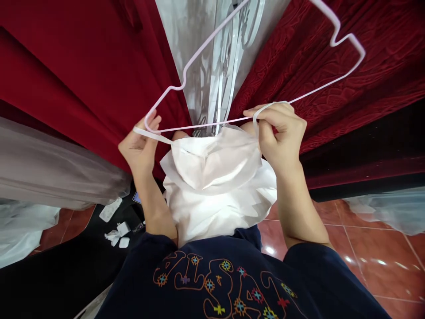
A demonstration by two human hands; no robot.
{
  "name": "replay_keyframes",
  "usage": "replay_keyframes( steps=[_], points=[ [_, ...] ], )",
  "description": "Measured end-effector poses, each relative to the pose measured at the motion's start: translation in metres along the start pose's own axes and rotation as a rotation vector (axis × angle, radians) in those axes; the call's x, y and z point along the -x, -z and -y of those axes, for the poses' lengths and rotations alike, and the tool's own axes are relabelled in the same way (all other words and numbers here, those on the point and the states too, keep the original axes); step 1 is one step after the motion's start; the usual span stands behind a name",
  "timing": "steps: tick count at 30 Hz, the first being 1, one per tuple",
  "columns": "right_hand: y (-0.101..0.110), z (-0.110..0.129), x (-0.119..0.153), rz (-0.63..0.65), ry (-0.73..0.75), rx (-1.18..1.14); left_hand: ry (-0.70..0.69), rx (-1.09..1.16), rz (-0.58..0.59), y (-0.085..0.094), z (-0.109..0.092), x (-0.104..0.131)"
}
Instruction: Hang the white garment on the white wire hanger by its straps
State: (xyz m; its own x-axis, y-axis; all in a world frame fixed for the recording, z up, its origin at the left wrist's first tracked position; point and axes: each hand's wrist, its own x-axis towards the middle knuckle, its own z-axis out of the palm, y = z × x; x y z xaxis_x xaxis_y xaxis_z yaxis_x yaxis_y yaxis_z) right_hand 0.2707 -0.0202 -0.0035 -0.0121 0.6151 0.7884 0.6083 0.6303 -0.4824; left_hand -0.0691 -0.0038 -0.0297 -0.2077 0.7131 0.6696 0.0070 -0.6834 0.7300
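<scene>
A white garment [215,195] with thin straps lies over my lap, its open neckline facing up. Above it a pale pink clothes hanger [199,53] slants from the upper right to the lower left. At the hanger's left corner, my left hand [141,144] has its fingers bent around the left strap [152,134], which lies against the hanger. My right hand [282,130] pinches the hanger's bottom bar, with the right strap [256,116] looped over its fingers. Part of each grip is hidden behind the fingers.
Dark red cloth [83,66] hangs on the left, and patterned red cloth [332,84] on the right. Grey fabric with shiny white strips [219,79] hangs between them. A white charger [123,228] and small items rest on a black surface [66,274]. The floor has red tiles [381,252].
</scene>
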Motion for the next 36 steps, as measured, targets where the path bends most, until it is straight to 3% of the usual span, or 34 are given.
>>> replay_keyframes(
  steps=[3,5,6,10,12,16,19,22,27,31,34,36],
  points=[
    [0.003,-0.001,-0.002,-0.011,-0.013,0.013,0.024,0.027,0.254,0.024,-0.014,-0.020],
    [0.003,-0.003,-0.004,0.001,-0.028,0.025,0.121,0.032,0.380,0.025,-0.025,-0.033],
    [0.002,-0.003,-0.005,0.009,-0.029,0.027,0.166,0.007,0.382,0.020,-0.031,-0.038],
    [-0.006,-0.005,-0.004,0.033,-0.015,0.022,0.020,-0.042,0.333,-0.025,-0.050,-0.060],
    [-0.011,-0.005,-0.003,0.034,-0.012,0.037,0.042,-0.121,0.339,-0.048,-0.054,-0.072],
    [-0.012,-0.006,0.001,0.025,0.023,0.038,-0.010,-0.317,0.402,-0.067,-0.054,-0.092],
    [-0.011,-0.006,0.005,0.021,0.033,0.038,-0.010,-0.379,0.345,-0.063,-0.052,-0.097],
    [-0.016,-0.004,0.010,0.023,0.018,0.048,0.082,-0.242,0.218,-0.056,-0.042,-0.084],
    [-0.030,0.005,0.018,-0.068,0.002,0.035,0.384,0.236,-0.273,-0.071,-0.006,-0.025],
    [-0.037,0.019,0.022,-0.157,-0.030,0.008,0.395,0.291,-0.275,-0.099,0.007,0.011],
    [-0.037,0.028,0.020,-0.247,-0.038,-0.045,0.349,0.239,-0.282,-0.107,0.002,0.015],
    [-0.033,0.026,0.018,-0.384,-0.054,-0.103,0.324,0.212,-0.287,-0.106,-0.003,0.013]
  ],
)
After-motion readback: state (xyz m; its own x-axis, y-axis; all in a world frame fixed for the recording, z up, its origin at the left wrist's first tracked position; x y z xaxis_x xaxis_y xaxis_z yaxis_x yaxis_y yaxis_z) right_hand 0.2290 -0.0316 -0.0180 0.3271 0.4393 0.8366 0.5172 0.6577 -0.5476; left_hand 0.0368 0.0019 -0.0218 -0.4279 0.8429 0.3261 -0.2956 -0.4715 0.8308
